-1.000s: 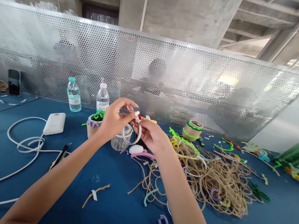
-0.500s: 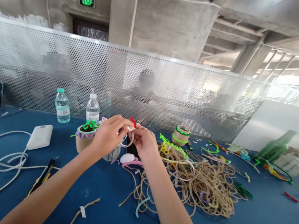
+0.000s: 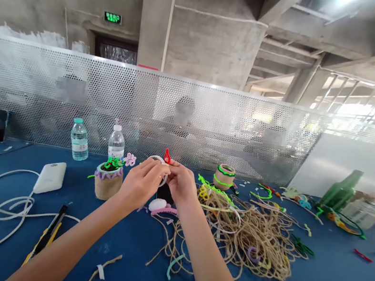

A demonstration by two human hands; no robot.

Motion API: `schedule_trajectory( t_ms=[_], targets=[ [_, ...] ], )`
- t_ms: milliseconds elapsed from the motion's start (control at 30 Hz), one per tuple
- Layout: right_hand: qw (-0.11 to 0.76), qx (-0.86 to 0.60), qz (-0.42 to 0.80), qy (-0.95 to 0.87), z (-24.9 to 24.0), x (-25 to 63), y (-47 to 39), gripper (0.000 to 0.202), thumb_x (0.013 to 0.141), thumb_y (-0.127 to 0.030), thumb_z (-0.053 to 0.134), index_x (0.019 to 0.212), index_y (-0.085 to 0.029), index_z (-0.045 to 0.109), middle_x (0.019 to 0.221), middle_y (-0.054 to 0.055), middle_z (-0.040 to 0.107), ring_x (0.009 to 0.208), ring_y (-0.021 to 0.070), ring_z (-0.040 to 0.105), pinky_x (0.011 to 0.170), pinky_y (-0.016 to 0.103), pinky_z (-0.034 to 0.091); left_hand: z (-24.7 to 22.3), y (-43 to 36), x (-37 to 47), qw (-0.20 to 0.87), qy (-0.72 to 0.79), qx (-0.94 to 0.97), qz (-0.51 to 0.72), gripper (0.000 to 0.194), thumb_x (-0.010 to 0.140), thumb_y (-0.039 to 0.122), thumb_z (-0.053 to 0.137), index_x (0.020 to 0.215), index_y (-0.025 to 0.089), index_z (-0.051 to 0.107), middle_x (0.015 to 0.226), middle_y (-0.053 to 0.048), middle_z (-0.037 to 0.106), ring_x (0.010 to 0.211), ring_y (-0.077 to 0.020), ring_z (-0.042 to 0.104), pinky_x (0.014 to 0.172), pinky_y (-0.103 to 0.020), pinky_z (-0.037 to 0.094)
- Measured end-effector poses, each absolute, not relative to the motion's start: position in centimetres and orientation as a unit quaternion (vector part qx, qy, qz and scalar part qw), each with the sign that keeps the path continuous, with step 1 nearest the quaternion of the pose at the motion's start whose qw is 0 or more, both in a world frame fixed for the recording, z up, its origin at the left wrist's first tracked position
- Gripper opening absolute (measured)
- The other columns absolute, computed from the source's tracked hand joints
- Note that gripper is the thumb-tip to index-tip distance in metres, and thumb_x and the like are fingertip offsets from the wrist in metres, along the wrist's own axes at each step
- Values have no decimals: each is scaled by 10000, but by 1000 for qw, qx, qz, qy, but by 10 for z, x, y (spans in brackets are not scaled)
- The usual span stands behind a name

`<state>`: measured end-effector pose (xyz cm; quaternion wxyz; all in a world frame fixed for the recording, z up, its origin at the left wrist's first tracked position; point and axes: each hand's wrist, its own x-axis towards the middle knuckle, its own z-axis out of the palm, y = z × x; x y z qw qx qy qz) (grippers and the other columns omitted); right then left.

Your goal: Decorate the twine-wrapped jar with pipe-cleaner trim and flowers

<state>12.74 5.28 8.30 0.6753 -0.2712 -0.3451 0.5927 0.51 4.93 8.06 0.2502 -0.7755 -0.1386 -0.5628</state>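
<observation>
My left hand [image 3: 144,182] and my right hand [image 3: 180,183] meet above the middle of the blue table. My left fingers are wrapped round a white tape roll [image 3: 158,158], whose ring shows behind and beside them. A small red piece [image 3: 167,156] stands up from the fingertips of my right hand, which are pinched at its lower end. Below the hands lie a white oval piece [image 3: 158,204] and a pink fuzzy strip [image 3: 165,210]. Just left of my left hand stands a twine-wrapped pot [image 3: 107,185] with green and pink fuzzy shapes.
Tangled twine [image 3: 257,240] covers the table's right side, near a wrapped jar [image 3: 224,177]. Two water bottles [image 3: 79,140] [image 3: 116,143], a power bank [image 3: 50,178] with cable and a cutter [image 3: 47,234] are at left. A green bottle [image 3: 340,191] stands far right. People sit behind a perforated screen [image 3: 211,130].
My left hand has turned and closed over the tape roll, its fingers now lower. The red piece now stands more upright. The view has tilted up slightly.
</observation>
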Motion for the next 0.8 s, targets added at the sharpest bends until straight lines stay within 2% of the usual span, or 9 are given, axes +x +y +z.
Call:
schedule_trajectory(
  t_ms=[233, 300, 433, 500, 567, 667, 733, 800],
  targets=[
    [675, -280, 569, -377, 84, 129, 55, 189, 474, -83, 613, 639, -139, 687, 623, 23, 666, 550, 111, 564, 527, 214, 451, 89, 34, 7, 235, -112, -781, -567, 230, 811, -35, 455, 781, 194, 455, 655, 27, 553, 603, -104, 529, 582, -197, 457],
    [697, -292, 540, -370, 82, 137, 64, 177, 484, -93, 620, 644, -148, 673, 664, 33, 686, 573, 116, 583, 543, 220, 463, 91, 12, 10, 198, -103, -784, -579, 214, 820, 1, 489, 755, 196, 431, 617, 42, 525, 563, -85, 529, 536, -173, 454],
    [733, -340, 468, -357, 74, 168, 86, 143, 522, -113, 625, 653, -170, 640, 676, 25, 693, 627, 124, 617, 578, 224, 479, 100, -26, 12, 11, 6, -825, -565, 218, 785, -7, 567, 772, 197, 492, 702, 41, 594, 623, -64, 587, 577, -156, 497],
    [723, -376, 439, -379, 66, 183, 95, 170, 544, -121, 657, 709, -162, 655, 705, 27, 703, 667, 135, 638, 603, 229, 487, 109, -25, 6, -94, -50, -799, -592, 219, 763, 15, 626, 800, 198, 511, 730, 38, 591, 650, -70, 602, 589, -161, 521],
    [698, -427, 411, -401, 55, 194, 101, 172, 559, -121, 706, 722, -143, 654, 657, 17, 683, 607, 126, 619, 562, 222, 467, 117, -10, -3, -192, -118, -759, -611, 257, 731, 90, 701, 865, 198, 511, 780, 25, 569, 704, -92, 618, 617, -187, 559],
    [662, -506, 363, -417, 37, 204, 109, 143, 687, -196, 738, 714, -120, 620, 597, -20, 621, 522, 92, 559, 520, 214, 446, 121, 17, -17, -254, -158, -718, -629, 275, 728, 146, 703, 916, 191, 507, 806, 7, 570, 756, -108, 628, 651, -211, 577],
    [651, -540, 328, -421, 31, 209, 113, 188, 821, -271, 666, 742, -113, 604, 650, -24, 612, 557, 82, 564, 559, 222, 475, 119, 27, -20, -256, -173, -703, -641, 254, 736, 156, 690, 921, 186, 517, 791, 5, 574, 742, -105, 620, 639, -208, 572],
    [647, -560, 294, -425, 31, 213, 116, 216, 882, -289, 606, 752, -116, 594, 701, -22, 612, 605, 80, 574, 605, 234, 496, 116, 31, -20, -250, -183, -695, -649, 235, 742, 161, 682, 917, 182, 527, 774, 6, 571, 727, -105, 612, 634, -217, 570]
  ],
)
